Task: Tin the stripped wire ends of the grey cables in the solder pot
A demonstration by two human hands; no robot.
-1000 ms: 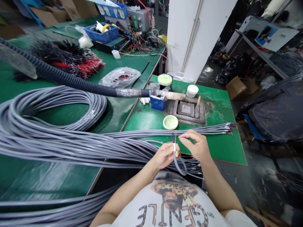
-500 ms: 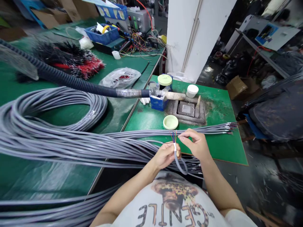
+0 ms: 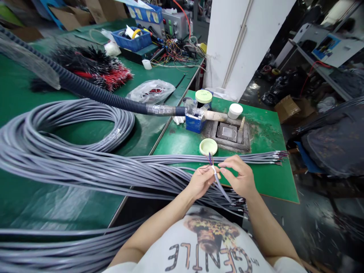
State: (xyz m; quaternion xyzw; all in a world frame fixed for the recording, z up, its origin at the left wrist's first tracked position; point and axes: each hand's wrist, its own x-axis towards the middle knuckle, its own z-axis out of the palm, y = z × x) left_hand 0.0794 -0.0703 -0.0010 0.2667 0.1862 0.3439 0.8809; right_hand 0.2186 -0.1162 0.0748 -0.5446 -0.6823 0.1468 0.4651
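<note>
Between thumb and fingers, my left hand [image 3: 202, 181] holds the end of a grey cable [image 3: 222, 188]. A white wrap shows at the stripped end, where thin coloured wires [image 3: 211, 158] point up and away from me. Just right of this end is my right hand [image 3: 238, 175], its thumb and forefinger apart with nothing visible between them. The wire tips overlap the near rim of a pale green dish [image 3: 208, 146] in view. Beneath both hands lie more grey cables [image 3: 159, 178], with stripped ends on the right.
Past the dish sits a soldering pot [image 3: 229, 132] in a sooty frame, with a fume hose [image 3: 113, 99] reaching to it from the left. Near it stand a blue box [image 3: 194, 123] and a white cup [image 3: 235, 110]. A big cable coil [image 3: 119, 132] covers the left bench.
The cable end has tilted and its wires now reach over the dish rim. My right thumb and forefinger have spread apart beside it. The view has shifted slightly left.
</note>
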